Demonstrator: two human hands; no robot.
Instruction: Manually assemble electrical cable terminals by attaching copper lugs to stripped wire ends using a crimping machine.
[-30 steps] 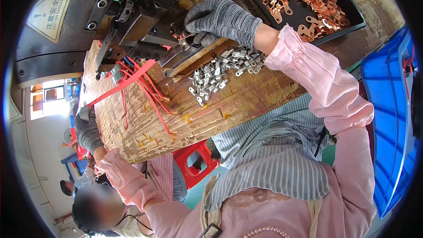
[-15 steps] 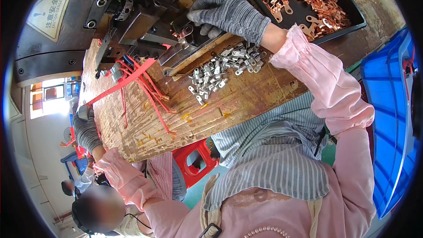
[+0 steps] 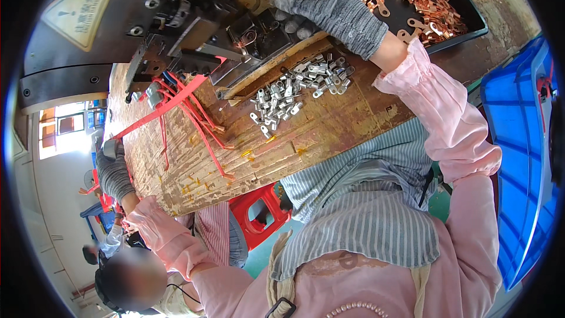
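My left hand (image 3: 116,172), in a grey knit glove, is closed around the end of a red wire (image 3: 154,116) at the table's left edge. The wire runs toward the dark press machine (image 3: 197,38). My right hand (image 3: 332,12), gloved alike, is at the right side of the machine's die block (image 3: 253,38). Its fingers are curled together, and what they hold, if anything, is hidden. A pile of silver cable lugs (image 3: 288,91) lies on the wooden table below this hand. Several more red wires (image 3: 194,121) hang from a clamp-like grey piece (image 3: 155,95) beside the machine.
A black tray (image 3: 471,38) of copper lugs (image 3: 426,9) stands at the back right. A blue crate (image 3: 518,159) is beside the table on the right. Below the table's edge is a red stool (image 3: 259,215). Another person (image 3: 135,280) is at the lower left.
My right hand has moved a little right and away from the die area. My left hand stays nearly in place with the red wire. The view has shifted slightly.
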